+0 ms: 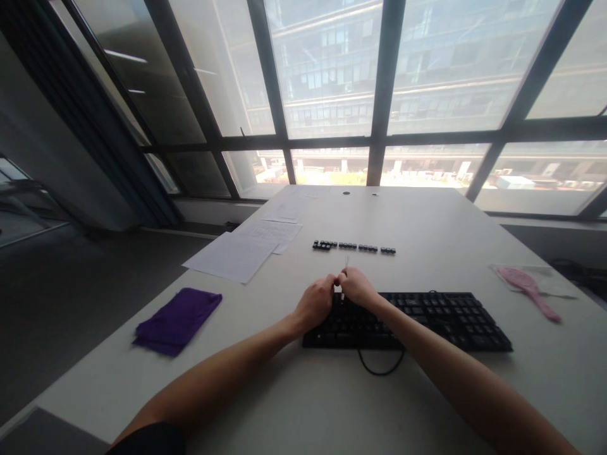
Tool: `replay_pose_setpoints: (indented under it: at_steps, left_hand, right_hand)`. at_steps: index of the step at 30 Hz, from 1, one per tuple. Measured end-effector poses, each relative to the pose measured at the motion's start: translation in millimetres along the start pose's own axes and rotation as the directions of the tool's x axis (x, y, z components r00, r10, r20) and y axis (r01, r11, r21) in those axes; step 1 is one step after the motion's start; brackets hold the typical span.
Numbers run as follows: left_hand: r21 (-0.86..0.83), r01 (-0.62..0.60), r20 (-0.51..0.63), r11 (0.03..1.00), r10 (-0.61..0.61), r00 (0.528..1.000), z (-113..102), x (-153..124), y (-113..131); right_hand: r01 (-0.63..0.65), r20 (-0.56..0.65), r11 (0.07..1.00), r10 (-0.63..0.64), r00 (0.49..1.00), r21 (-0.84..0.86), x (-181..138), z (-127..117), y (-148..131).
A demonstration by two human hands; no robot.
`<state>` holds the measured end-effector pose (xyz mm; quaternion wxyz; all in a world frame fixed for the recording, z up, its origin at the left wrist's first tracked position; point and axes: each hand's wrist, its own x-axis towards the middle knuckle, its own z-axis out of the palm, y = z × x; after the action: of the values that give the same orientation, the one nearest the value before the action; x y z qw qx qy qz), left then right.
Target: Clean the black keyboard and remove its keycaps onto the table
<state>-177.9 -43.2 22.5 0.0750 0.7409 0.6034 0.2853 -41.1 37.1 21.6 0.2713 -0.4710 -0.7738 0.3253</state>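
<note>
Bright windows (327,69) backlight a white bench (427,234). Black keyboard (441,319) lies flat on it, close to the person, its left part under both hands. Right hand (356,287): fingers pinched on a thin wire tool (347,260), prongs poking up past the fingers. Left hand (315,303): curled, fingertips right by the other hand's; can't make out whether it grips anything. Loose keycaps (322,245) sit grouped in a line just beyond; cable (379,374) loops out at the keyboard's near edge. Farther out: purple cloth (180,319) and paper sheets (234,253) left, pink brush (521,283) right.

Risks, my read: tool slips off, scratches a key or flicks a small part away; right forearm (450,373) snags the cable and drags the keyboard; a forward knock scrambles the keycaps.

Poor visibility: fingertips are dark and tiny, so the tool's lower end may be on a key, not certain. Forearm and hands hide some keys; legends unreadable.
</note>
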Motion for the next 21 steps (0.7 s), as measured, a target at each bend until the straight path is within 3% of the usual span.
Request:
replay_pose_setpoints:
  at_steps: [4, 9, 14, 21]
  left_hand:
    - [0.019, -0.034, 0.023, 0.999, 0.033, 0.999, 2, 1, -1]
    - [0.044, -0.058, 0.037, 0.997, 0.056, 0.998, 4, 1, -3]
    - [-0.008, -0.06, 0.038, 0.998, 0.06, 0.997, 2, 0, -1]
    - [-0.118, -0.174, 0.078, 0.978, 0.184, 0.98, -7, -1, 7]
  right_hand:
    - [0.094, -0.119, 0.995, -0.098, 0.988, -0.039, -23, 0, -2]
    - [0.223, -0.163, 0.974, -0.227, 0.96, -0.042, -46, -2, -2]
    - [0.213, -0.215, 0.977, -0.204, 0.955, 0.021, -40, -2, 2]
    - [0.135, -0.239, 0.978, -0.095, 0.966, 0.157, -32, -4, 7]
